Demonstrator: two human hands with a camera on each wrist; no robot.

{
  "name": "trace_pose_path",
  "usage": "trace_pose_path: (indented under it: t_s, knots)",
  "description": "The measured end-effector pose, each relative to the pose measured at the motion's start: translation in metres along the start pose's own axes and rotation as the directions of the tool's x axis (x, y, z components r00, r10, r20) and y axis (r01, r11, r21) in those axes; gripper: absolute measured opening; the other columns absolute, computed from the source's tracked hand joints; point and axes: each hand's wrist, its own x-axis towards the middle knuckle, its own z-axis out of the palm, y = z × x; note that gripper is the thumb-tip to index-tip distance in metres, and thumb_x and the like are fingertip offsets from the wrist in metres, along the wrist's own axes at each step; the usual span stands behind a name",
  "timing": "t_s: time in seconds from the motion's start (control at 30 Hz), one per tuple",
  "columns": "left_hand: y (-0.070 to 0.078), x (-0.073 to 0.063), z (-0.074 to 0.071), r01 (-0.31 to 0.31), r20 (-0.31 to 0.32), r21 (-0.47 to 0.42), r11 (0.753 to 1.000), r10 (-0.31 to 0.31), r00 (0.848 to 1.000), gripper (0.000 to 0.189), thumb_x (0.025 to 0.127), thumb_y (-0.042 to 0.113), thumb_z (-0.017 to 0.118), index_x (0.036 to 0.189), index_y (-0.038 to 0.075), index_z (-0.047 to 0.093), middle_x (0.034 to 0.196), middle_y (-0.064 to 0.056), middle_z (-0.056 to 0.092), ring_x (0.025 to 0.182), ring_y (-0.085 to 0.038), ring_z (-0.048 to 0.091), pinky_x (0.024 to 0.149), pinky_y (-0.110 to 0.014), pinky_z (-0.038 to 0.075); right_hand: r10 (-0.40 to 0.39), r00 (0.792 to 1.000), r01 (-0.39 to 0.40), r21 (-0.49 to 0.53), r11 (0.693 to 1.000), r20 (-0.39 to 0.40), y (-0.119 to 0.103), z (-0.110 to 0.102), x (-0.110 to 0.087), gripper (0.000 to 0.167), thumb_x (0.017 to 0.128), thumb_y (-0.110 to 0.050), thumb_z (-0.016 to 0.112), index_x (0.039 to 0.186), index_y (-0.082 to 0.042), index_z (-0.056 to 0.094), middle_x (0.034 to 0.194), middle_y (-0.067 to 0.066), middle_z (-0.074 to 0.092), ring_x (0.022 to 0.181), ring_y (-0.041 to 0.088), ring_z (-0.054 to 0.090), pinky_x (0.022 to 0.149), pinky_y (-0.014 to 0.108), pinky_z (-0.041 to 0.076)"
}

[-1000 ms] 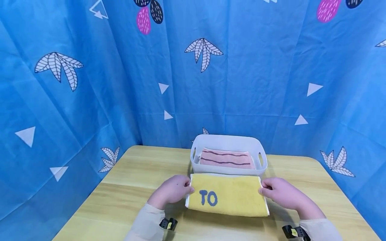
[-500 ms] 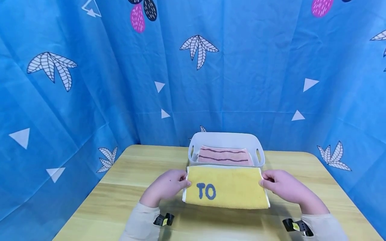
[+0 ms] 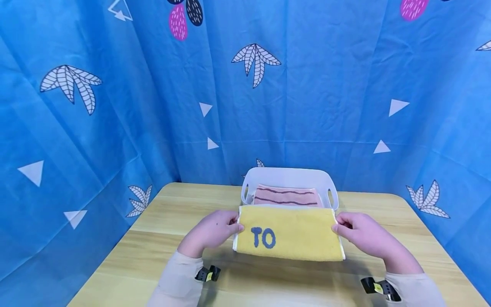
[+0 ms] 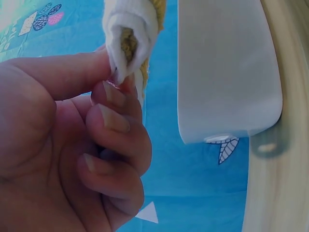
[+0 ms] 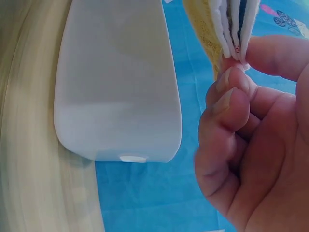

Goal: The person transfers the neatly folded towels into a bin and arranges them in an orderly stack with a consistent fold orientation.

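Observation:
A folded yellow towel point(image 3: 295, 234) with white edging and the dark letters "TO" hangs above the table in front of a white basket point(image 3: 287, 174). My left hand point(image 3: 214, 232) pinches its left edge between thumb and fingers. On the opposite edge my right hand point(image 3: 362, 234) pinches it the same way. Both wrist views show the folded layers, the towel point(image 4: 130, 36) at the left and the towel point(image 5: 231, 24) at the right, beside the basket's outer wall. Inside the basket lies a pink towel point(image 3: 285, 195) with wavy dark stripes, its near part hidden behind the yellow one.
The basket stands toward the back of a light wooden table point(image 3: 161, 238), with a handle hole at each end. A blue patterned curtain point(image 3: 326, 85) encloses the table at the back and both sides. Black wrist straps point(image 3: 379, 288) sit over the light sleeves.
Both hands have raised the yellow towel and moved it toward the basket, so it now overlaps the basket's front wall in the head view. The grip on both edges stays the same.

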Motion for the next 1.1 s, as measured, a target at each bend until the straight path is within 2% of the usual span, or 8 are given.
trace_pose_path:
  t_s: [0.23,0.37,0.53,0.77,0.93,1.1]
  knots:
    - [0.001,0.016,-0.01,0.002,-0.005,0.018,1.0,-0.002,1.0,0.021,0.1,0.026,0.065,0.082,0.015,0.061,0.066,0.002,0.048,0.06,-0.016,0.046,0.056,-0.032,0.039,-0.003,1.0,0.002,-0.034,0.999,-0.017,0.001,-0.004,0.009,0.029,0.1,-0.023,0.064,0.076,-0.017,0.051,0.063,-0.007,0.038,0.055,0.01,0.038,0.052,0.028,0.034]
    - [0.0,0.027,-0.015,0.013,-0.006,0.014,1.0,-0.013,1.0,0.019,0.1,0.027,0.064,0.085,0.015,0.063,0.07,0.001,0.055,0.064,-0.016,0.049,0.06,-0.034,0.041,-0.006,1.0,0.004,-0.058,0.998,-0.031,0.004,-0.008,0.02,0.03,0.1,-0.022,0.065,0.074,-0.017,0.05,0.063,-0.006,0.038,0.055,0.011,0.038,0.054,0.028,0.034]
    - [-0.005,0.04,-0.019,0.03,0.001,-0.008,1.0,-0.03,1.0,0.014,0.101,0.027,0.064,0.092,0.016,0.067,0.08,0.0,0.064,0.067,-0.018,0.051,0.064,-0.035,0.042,0.026,1.0,-0.026,-0.024,0.999,0.007,0.007,-0.013,0.035,0.029,0.1,-0.023,0.064,0.077,-0.014,0.05,0.064,-0.003,0.041,0.055,0.014,0.042,0.052,0.029,0.036]
    - [-0.012,0.06,-0.026,0.033,-0.001,-0.03,0.999,-0.033,0.999,0.023,0.102,0.029,0.062,0.085,0.014,0.063,0.071,0.001,0.052,0.063,-0.017,0.046,0.059,-0.033,0.038,0.073,0.994,-0.075,0.028,0.997,0.075,0.01,-0.022,0.057,0.031,0.102,-0.023,0.061,0.077,-0.009,0.048,0.061,0.001,0.045,0.054,0.019,0.047,0.051,0.03,0.036]
    - [-0.011,0.074,-0.034,0.068,0.011,-0.052,0.996,-0.068,0.998,0.028,0.102,0.03,0.063,0.082,0.01,0.059,0.068,-0.001,0.046,0.06,-0.018,0.045,0.056,-0.032,0.036,0.114,0.989,-0.114,-0.002,0.993,0.09,0.012,-0.031,0.072,0.03,0.102,-0.024,0.061,0.079,-0.007,0.052,0.062,0.003,0.05,0.057,0.022,0.051,0.053,0.031,0.039]
    - [-0.01,0.086,-0.039,0.095,0.022,-0.034,0.995,-0.095,0.995,0.03,0.102,0.03,0.063,0.081,0.008,0.059,0.069,-0.002,0.049,0.061,-0.019,0.049,0.055,-0.031,0.037,0.124,0.986,-0.121,-0.028,0.992,0.107,0.015,-0.037,0.083,0.03,0.103,-0.025,0.059,0.08,-0.006,0.054,0.064,0.003,0.051,0.059,0.022,0.051,0.054,0.031,0.039]
